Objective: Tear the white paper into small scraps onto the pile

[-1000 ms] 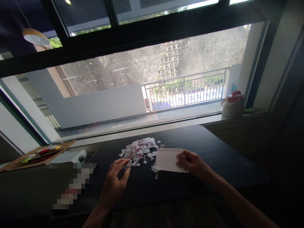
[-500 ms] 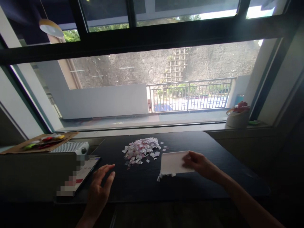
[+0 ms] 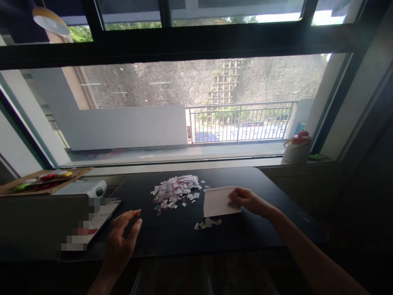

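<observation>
My right hand [image 3: 245,200] grips the right end of a pale rectangular card [image 3: 217,201], held tilted over the dark table [image 3: 172,237]. Just below the card's lower edge lies a small row of paper scraps [image 3: 209,223]. To the left of the card sits a larger heap of cut paper pieces [image 3: 178,189], white with some pink. My left hand [image 3: 123,235] is at the table's left side, thumb and fingers apart, holding nothing. A tablet or phone-like screen [image 3: 102,217], partly blurred out, is near it.
At the left stand a grey panel [image 3: 39,229], a white device with a dial [image 3: 82,188] and a brown board with coloured pieces [image 3: 46,180]. A white pot [image 3: 296,151] with red items rests on the window sill [image 3: 196,162].
The card in my right hand has shifted up and away from the small scraps, which now show more fully below it. My left hand stays open. The whole view has shifted slightly.
</observation>
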The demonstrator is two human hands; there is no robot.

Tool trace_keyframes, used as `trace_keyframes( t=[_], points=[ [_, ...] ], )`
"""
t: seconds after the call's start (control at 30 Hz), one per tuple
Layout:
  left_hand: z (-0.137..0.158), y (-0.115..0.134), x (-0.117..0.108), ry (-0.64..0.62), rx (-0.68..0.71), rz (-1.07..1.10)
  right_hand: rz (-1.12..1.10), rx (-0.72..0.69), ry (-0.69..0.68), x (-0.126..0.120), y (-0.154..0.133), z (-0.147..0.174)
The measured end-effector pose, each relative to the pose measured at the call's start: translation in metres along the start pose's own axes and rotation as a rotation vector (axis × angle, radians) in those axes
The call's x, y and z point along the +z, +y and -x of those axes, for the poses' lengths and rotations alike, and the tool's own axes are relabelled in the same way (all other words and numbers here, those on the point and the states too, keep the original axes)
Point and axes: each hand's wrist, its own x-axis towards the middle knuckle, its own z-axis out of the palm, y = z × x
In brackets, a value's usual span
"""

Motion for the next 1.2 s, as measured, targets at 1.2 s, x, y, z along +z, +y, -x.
trace_keyframes(
  t=[1.2],
  points=[
    [-0.001, -0.011, 0.003, 0.009, 0.067, -0.029, -0.055, 0.034, -0.124, -0.017, -0.010, 0.058]
  ],
)
